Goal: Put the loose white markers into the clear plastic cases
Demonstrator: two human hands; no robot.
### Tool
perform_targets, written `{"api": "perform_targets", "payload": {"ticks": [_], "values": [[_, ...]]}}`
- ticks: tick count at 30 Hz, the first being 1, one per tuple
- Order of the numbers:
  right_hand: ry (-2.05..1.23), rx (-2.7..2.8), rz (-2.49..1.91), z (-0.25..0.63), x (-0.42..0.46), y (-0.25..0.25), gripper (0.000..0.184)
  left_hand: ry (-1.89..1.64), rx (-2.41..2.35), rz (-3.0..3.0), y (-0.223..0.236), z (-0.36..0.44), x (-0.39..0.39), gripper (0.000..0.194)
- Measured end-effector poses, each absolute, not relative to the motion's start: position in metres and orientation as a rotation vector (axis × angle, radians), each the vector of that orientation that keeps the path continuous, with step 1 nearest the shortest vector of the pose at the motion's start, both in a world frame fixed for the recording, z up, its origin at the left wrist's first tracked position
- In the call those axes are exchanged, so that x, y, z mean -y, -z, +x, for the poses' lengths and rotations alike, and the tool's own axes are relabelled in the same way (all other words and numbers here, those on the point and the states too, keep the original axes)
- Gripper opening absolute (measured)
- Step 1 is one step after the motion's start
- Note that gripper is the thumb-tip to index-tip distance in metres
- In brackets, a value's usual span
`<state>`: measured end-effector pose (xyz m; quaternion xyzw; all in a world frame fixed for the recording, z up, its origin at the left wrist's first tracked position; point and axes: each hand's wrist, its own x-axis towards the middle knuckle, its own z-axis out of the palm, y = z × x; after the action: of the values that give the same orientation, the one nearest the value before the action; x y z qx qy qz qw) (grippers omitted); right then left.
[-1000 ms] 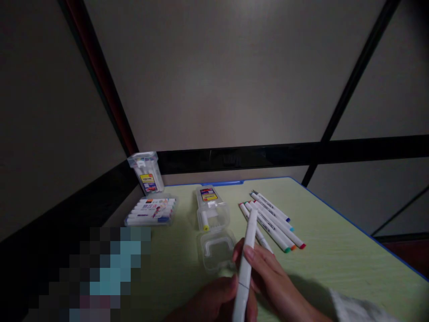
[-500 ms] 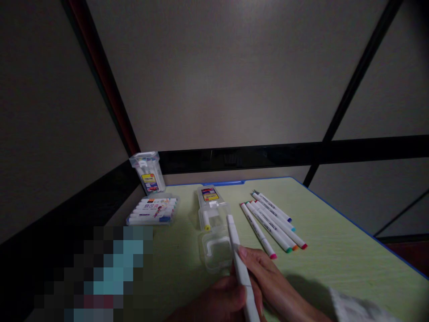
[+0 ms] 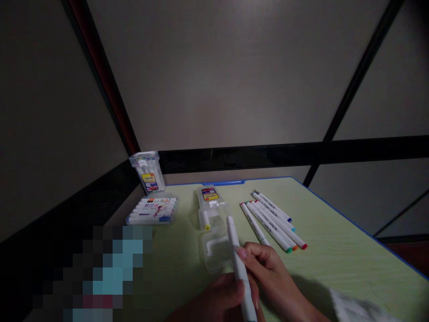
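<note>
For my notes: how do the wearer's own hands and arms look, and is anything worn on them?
Both the left hand and the right hand are bare: no gloves show. By the right forearm is a loose, pale grey-white sleeve, with blurred darker patches. No left sleeve is visible.

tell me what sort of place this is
It looks like a drawing or craft desk in a room, perhaps at home: loose markers and a box of markers lie on a pale green table, with a panelled wall behind it.
</note>
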<state>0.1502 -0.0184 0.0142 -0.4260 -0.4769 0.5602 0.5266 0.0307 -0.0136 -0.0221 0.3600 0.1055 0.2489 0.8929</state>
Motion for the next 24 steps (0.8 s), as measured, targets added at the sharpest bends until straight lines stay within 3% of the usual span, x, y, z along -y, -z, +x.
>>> {"api": "perform_targets", "payload": {"ticks": [12, 19, 24], "values": [[-1.308, 1.120, -0.956, 0.152, 0.019, -0.012, 0.039, -0.661, -0.079, 0.615, 0.018, 0.036, 0.008, 0.027], [-1.301, 1.152, -0.953, 0.152, 0.020, -0.008, 0.036, -0.626, -0.251, 0.524, 0.006, 0.034, 0.005, 0.038], [-1.199, 1.241, -0.970, 0.153, 0.021, -0.009, 0.031, -0.642, -0.278, 0.488, 0.008, 0.033, 0.005, 0.035]]}}
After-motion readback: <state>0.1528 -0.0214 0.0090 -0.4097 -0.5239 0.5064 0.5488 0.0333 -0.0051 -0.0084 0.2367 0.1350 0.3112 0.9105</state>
